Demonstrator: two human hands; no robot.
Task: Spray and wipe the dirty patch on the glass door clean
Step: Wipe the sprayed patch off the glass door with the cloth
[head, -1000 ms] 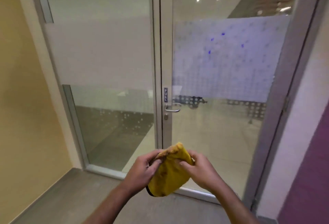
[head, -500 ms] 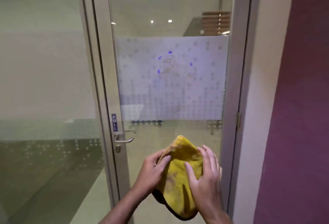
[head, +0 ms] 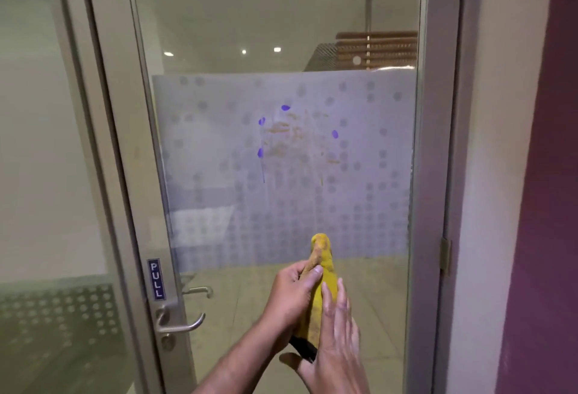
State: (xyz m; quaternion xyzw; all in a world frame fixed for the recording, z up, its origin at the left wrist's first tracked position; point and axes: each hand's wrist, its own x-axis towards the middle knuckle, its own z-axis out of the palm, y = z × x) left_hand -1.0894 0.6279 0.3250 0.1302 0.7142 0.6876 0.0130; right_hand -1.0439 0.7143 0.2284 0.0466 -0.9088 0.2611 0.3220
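The soft, mustard-yellow folded cloth [head: 322, 281] is pinched in the left hand [head: 292, 295], fingers curled shut on it; the right hand [head: 336, 334] lies flat against it, fingers straight; light and floppy, best bunched mid-fold; the brownish, purple-dotted smear [head: 297, 140] on the frosted glass door [head: 359, 174] sits well above the fingertips.

From my remote feed, both forearms entered at six o'clock bare, with no sleeves, gloves, watch or rings visible; my left hand [head: 292, 295] and right hand [head: 333, 343] were uncovered, fingernails trimmed short.
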